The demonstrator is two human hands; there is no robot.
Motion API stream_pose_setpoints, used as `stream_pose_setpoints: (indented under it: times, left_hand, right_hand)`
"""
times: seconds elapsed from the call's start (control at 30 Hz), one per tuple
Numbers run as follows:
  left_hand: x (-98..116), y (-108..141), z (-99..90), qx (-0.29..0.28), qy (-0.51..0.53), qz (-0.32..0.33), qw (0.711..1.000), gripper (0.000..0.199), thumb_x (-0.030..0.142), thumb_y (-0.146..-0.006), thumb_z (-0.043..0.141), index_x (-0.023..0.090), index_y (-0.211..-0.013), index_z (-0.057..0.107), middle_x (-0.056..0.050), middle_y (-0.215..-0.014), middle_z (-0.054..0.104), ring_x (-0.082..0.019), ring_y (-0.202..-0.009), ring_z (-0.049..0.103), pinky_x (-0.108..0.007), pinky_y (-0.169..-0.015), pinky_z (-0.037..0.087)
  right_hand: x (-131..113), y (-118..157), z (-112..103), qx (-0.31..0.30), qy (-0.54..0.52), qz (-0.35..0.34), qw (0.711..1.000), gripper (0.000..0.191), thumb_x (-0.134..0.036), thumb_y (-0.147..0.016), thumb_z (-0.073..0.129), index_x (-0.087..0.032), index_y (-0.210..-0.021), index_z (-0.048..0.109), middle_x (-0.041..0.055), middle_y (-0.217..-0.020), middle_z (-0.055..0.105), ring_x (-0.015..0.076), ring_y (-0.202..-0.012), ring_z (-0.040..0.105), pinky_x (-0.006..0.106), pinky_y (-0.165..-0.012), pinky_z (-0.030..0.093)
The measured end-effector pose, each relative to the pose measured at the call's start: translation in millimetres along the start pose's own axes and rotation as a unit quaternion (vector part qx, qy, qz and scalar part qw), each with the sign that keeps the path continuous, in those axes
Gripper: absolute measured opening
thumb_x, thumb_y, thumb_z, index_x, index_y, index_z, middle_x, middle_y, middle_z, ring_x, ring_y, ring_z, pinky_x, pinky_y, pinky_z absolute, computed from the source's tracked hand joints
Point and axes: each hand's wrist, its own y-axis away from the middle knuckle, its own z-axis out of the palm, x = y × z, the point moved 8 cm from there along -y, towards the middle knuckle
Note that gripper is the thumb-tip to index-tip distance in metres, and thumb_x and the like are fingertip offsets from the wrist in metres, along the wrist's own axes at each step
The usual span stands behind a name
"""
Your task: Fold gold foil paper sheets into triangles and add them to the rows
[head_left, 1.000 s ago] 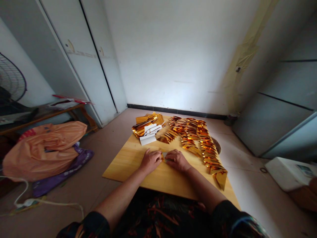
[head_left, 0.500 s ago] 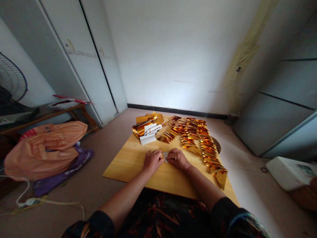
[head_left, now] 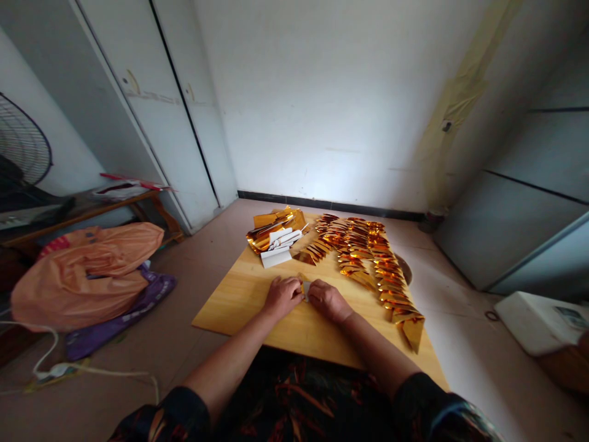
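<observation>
A small piece of gold foil paper (head_left: pixel 305 291) with a pale side showing lies between my hands, low over the wooden board; most of it is hidden by fingers. My left hand (head_left: pixel 284 296) is closed on its left end, fingers curled. On the other end, my right hand (head_left: pixel 329 301) is closed too, knuckles up. Beyond my hands, a heap of gold foil sheets (head_left: pixel 294 218) and white-backed paper (head_left: pixel 276 257) lies at the back left. Rows of folded gold foil pieces (head_left: pixel 391 276) stand along the right side of the board.
The wooden board (head_left: pixel 239 301) is in front of my lap. On the floor at left are an orange bag (head_left: pixel 87 276), a purple bag (head_left: pixel 147 305) and a white cable (head_left: pixel 119 372). A white box (head_left: pixel 538 322) stands at right, near grey cabinets (head_left: pixel 519 227).
My fingers have shifted slightly on the foil paper, and the right hand's fingers are curled in more. The whole view has moved a little; the heap and rows look the same.
</observation>
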Motion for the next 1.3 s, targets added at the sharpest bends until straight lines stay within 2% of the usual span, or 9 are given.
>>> stream_pose_setpoints:
  times: [0.1,0.23,0.33,0.5,0.7,0.87,1.07,1.17,1.3]
  left_hand:
    - [0,0,0.2,0.001,0.005,0.002,1.0,0.007,0.02,-0.079,0.061,0.02,-0.073,0.057,-0.002,-0.099,0.07,-0.018,-0.096,0.061,-0.035,-0.092,0.035]
    - [-1,0,0.7,0.005,0.008,0.008,1.0,0.007,0.021,-0.079,0.06,0.02,-0.074,0.056,-0.002,-0.101,0.07,-0.018,-0.098,0.061,-0.035,-0.092,0.035]
    - [-1,0,1.8,0.002,0.0,0.009,1.0,0.007,0.023,-0.079,0.061,0.02,-0.075,0.056,-0.002,-0.101,0.069,-0.019,-0.096,0.061,-0.035,-0.091,0.036]
    - [-2,0,1.9,-0.002,0.004,0.009,1.0,0.007,0.025,-0.077,0.063,0.02,-0.076,0.057,-0.002,-0.101,0.069,-0.019,-0.096,0.061,-0.035,-0.093,0.036]
    - [-3,1,0.3,-0.002,0.026,0.001,1.0,0.009,0.024,-0.074,0.065,0.021,-0.073,0.056,-0.001,-0.108,0.069,-0.02,-0.101,0.061,-0.038,-0.097,0.036]
    - [-2,1,-0.7,-0.002,0.03,-0.002,1.0,0.007,0.024,-0.075,0.064,0.022,-0.073,0.058,-0.001,-0.11,0.069,-0.02,-0.104,0.061,-0.039,-0.1,0.034]
    - [1,2,-3.1,-0.003,0.028,0.003,1.0,0.005,0.023,-0.076,0.064,0.021,-0.074,0.06,-0.002,-0.111,0.069,-0.02,-0.101,0.061,-0.039,-0.1,0.033]
    - [3,2,-4.5,-0.002,0.033,0.003,0.999,0.005,0.022,-0.077,0.064,0.021,-0.074,0.06,-0.002,-0.11,0.069,-0.02,-0.102,0.061,-0.04,-0.101,0.033]
    - [2,2,-3.7,-0.009,0.039,0.003,0.999,0.004,0.022,-0.077,0.065,0.021,-0.076,0.061,-0.002,-0.112,0.069,-0.02,-0.105,0.061,-0.04,-0.102,0.033]
  right_hand:
    - [8,4,-6,0.031,-0.051,0.026,0.998,0.016,-0.012,-0.084,0.05,-0.019,-0.089,0.063,0.0052,-0.09,0.061,0.0154,-0.085,0.059,0.027,-0.079,0.05]
    - [14,8,-8,0.049,-0.068,0.005,0.996,0.03,-0.004,-0.08,0.046,-0.019,-0.098,0.065,0.0073,-0.099,0.064,0.0166,-0.094,0.061,0.031,-0.086,0.05]
    - [20,6,-3,0.033,-0.036,-0.001,0.999,0.03,-0.006,-0.082,0.046,-0.02,-0.095,0.069,0.0077,-0.103,0.064,0.0169,-0.095,0.061,0.031,-0.086,0.05]
    - [28,3,2,0.01,-0.011,0.003,1.0,0.019,-0.014,-0.083,0.055,-0.02,-0.088,0.072,0.0086,-0.107,0.063,0.019,-0.096,0.062,0.029,-0.082,0.05]
    - [29,4,-4,-0.006,-0.04,-0.011,0.999,0.014,-0.024,-0.085,0.06,-0.022,-0.083,0.074,0.0073,-0.097,0.067,0.0178,-0.093,0.062,0.03,-0.084,0.049]
    - [36,-10,-2,-0.061,-0.061,0.059,0.995,0.012,-0.021,-0.082,0.062,-0.022,-0.084,0.074,0.0026,-0.083,0.068,0.0141,-0.079,0.062,0.024,-0.074,0.048]
    - [39,-19,0,-0.103,0.028,0.169,0.98,0.01,-0.02,-0.077,0.064,-0.022,-0.078,0.073,0.0,-0.082,0.068,0.0138,-0.075,0.061,0.021,-0.064,0.043]
    - [35,-21,-1,-0.118,0.068,0.189,0.972,0.012,-0.022,-0.078,0.062,-0.023,-0.08,0.073,-0.0001,-0.083,0.069,0.0135,-0.074,0.06,0.021,-0.062,0.041]
    - [28,-24,0,-0.155,0.103,0.179,0.966,0.017,-0.022,-0.081,0.058,-0.023,-0.087,0.074,0.0001,-0.089,0.069,0.0136,-0.079,0.061,0.02,-0.065,0.041]
